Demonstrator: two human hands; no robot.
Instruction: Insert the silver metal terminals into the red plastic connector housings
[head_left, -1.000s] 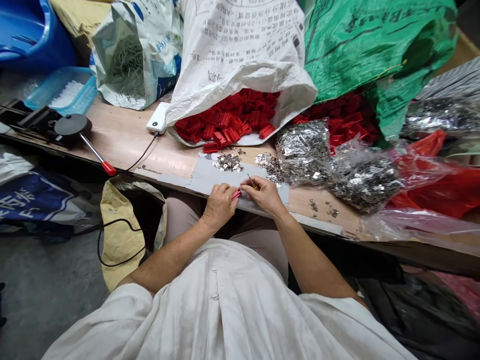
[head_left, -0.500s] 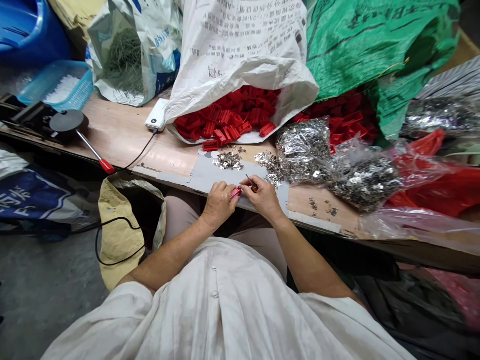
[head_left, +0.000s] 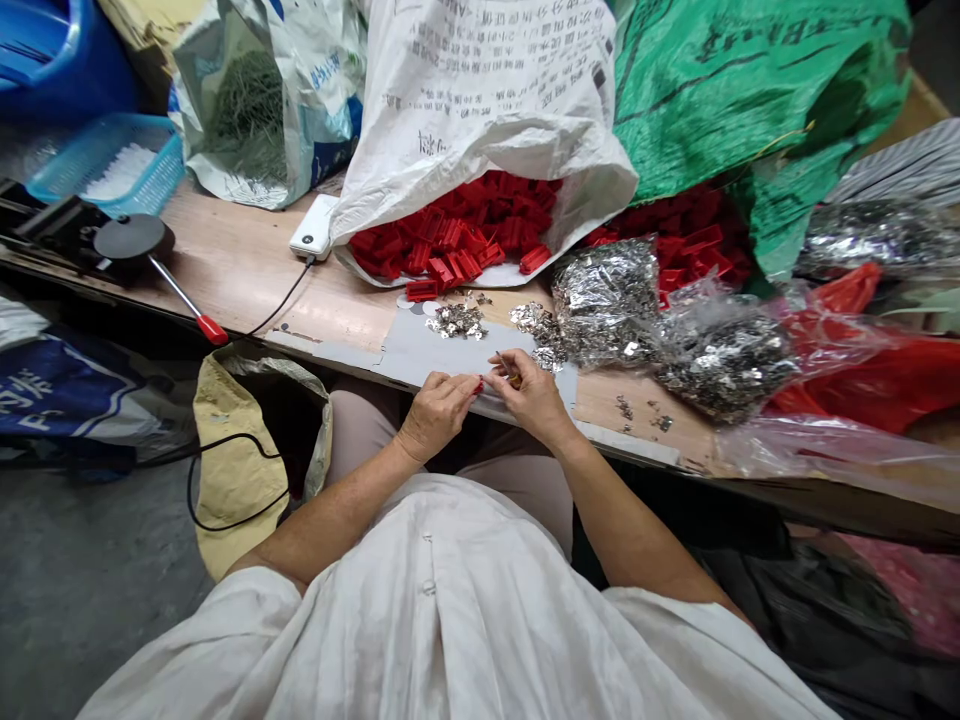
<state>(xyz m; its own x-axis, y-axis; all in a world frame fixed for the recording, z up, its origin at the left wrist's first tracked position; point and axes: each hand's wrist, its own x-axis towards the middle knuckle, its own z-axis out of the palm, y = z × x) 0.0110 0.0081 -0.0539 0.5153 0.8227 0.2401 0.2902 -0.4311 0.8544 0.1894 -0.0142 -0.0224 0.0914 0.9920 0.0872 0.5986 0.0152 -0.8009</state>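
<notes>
My left hand (head_left: pixel 439 412) is closed around a small red plastic part (head_left: pixel 478 385); only its end shows past the fingertips. Close beside it, my right hand (head_left: pixel 535 398) grips a small screwdriver (head_left: pixel 514 381) with a yellow and dark handle, its thin shaft pointing up and left. The right thumb and fingertip meet near the red part's end; anything tiny between them is too small to make out. Both hands are over the front edge of a grey sheet (head_left: pixel 420 350). Just beyond lies a pile of small metal pieces (head_left: pixel 457 321).
A white sack (head_left: pixel 487 90) spills red parts (head_left: pixel 457 240) onto the bench. Plastic bags of metal pieces (head_left: pixel 607 300) lie to the right, below a green sack (head_left: pixel 750 90). To the left are a white power bank (head_left: pixel 313 228), a red-tipped lever (head_left: pixel 210 328) and an open yellow sack (head_left: pixel 232 480).
My left fingers have shifted over the red part, which shows less now. The right hand stays close by with the screwdriver, slightly turned. The whole view has moved a little.
</notes>
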